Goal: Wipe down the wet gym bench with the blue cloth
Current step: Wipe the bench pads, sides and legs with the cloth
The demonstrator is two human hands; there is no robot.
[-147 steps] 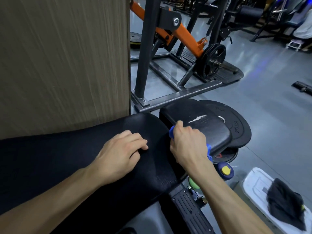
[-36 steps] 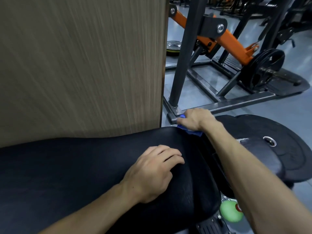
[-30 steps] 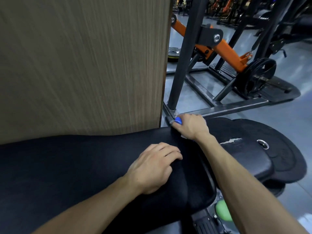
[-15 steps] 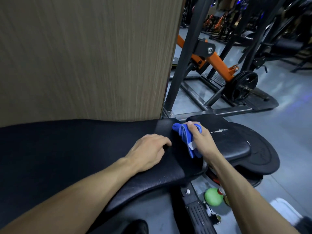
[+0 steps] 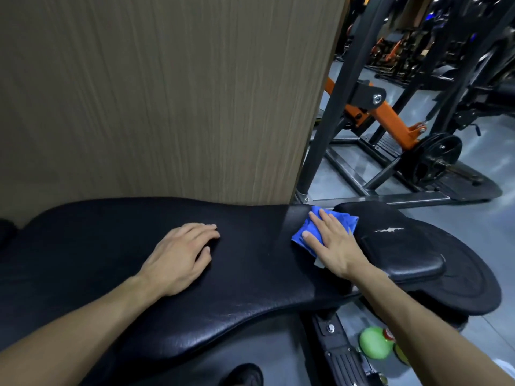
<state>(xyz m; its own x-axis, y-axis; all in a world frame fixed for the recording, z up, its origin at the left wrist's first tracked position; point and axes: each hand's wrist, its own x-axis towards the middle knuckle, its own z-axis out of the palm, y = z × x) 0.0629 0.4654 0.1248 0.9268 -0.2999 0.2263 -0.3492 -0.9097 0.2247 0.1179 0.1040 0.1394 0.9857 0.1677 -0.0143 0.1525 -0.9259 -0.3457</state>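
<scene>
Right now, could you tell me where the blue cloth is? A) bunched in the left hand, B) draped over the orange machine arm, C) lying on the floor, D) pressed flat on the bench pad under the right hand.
D: the right hand lies flat, fingers straight, on the blue cloth atop the bench pad.

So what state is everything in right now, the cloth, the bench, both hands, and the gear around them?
blue cloth: bunched flat on the bench, under the right hand.
right hand: fingers straight, pressing the cloth.
left hand: resting on the bench, fingers relaxed, holding nothing.
long bench pad: level; wetness hard to tell.
seat pad: torn, a pale rip on top.
weight plate: upright, mounted on the orange lever machine.
green ball: on the floor below the bench.
</scene>
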